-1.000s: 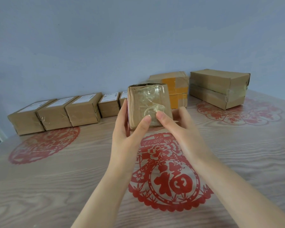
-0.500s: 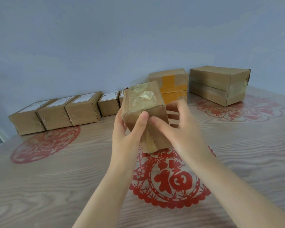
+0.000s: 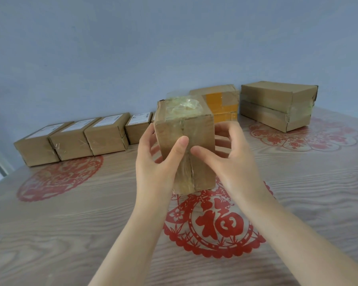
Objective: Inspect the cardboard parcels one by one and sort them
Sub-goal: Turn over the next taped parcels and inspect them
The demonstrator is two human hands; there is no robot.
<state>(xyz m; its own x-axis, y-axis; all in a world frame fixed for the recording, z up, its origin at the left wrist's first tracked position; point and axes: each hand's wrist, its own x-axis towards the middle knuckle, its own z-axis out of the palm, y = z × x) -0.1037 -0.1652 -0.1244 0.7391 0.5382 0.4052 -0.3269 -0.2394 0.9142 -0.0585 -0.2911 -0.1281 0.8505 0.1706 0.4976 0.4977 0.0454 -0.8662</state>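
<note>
I hold a small taped cardboard parcel (image 3: 196,141) upright above the middle of the table. My left hand (image 3: 159,162) grips its left side, thumb pressed on the near face. My right hand (image 3: 229,159) grips the right side, thumb on the near face and fingers curled round the back. Crumpled clear tape covers the parcel's top. A row of labelled parcels (image 3: 103,135) lines the back left by the wall. Behind the held parcel stands one with orange tape (image 3: 221,100), and a larger box (image 3: 277,104) sits at the back right.
The wooden table (image 3: 70,234) carries red paper-cut decorations, a large round one (image 3: 213,223) under my hands, one at the left (image 3: 58,178) and one at the right (image 3: 302,137). A blue wall (image 3: 174,42) runs close behind the parcels.
Both hands have turned the parcel: its taped end, which faced me, now points upward, and a long taped side faces me. The parcel sits lower, closer to the table.
</note>
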